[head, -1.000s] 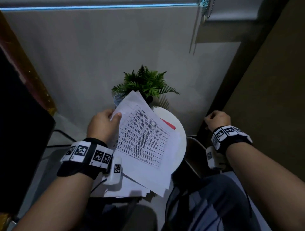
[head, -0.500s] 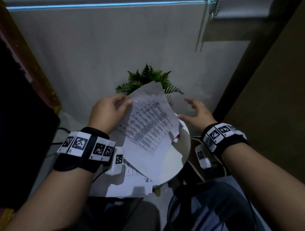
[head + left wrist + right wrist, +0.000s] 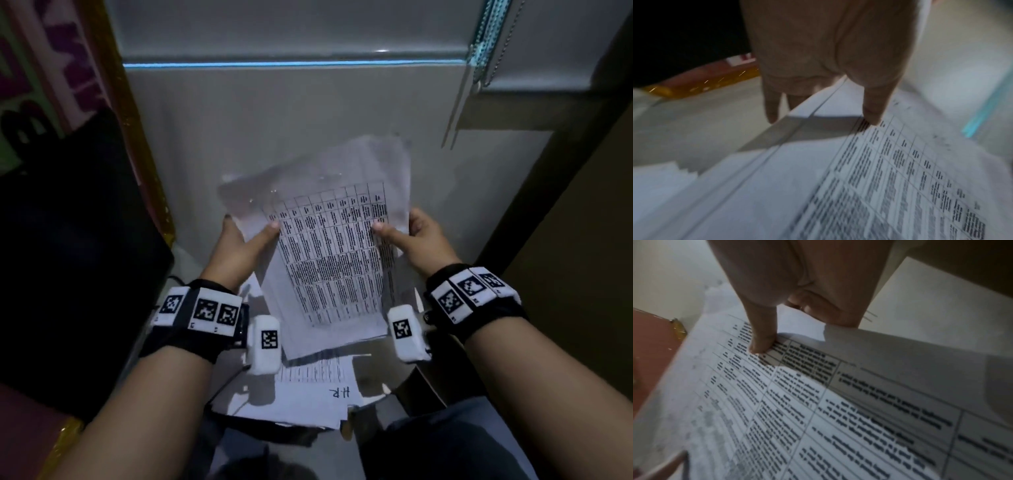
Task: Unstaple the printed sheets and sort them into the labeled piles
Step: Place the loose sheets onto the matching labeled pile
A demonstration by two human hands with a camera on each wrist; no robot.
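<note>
1. Stack of printed sheets [image 3: 329, 260], top page a ruled table of dense text, held up in the air between both hands, above a lower pile.
2. Left hand [image 3: 239, 250] grasps the stack's left edge: thumb on the printed face, fingers behind the paper.
3. Right hand [image 3: 418, 240] grasps the right edge the same way, thumb [image 3: 385, 230] pressed on the table's outer column.
4. Head view only: the upper part of the held stack fans out, back pages showing grey and blurred behind the top one.
5. Left wrist view only: the stack's left edge [image 3: 818, 107] shows several layered sheet edges; thumb tip [image 3: 874, 116] sits at the table's corner. Print too blurred to read.
6. Right wrist view only: larger table cells visible at close range beside the thumb [image 3: 761, 344]; text unreadable.
7. Head view: lower pile [image 3: 301, 394] lies beneath the hands, its top sheet hand-marked "H.R".
8. Tagged wristbands [image 3: 202, 311] on both wrists; grey wall [image 3: 274, 120] behind; cord [image 3: 479, 41] hangs upper right.
</note>
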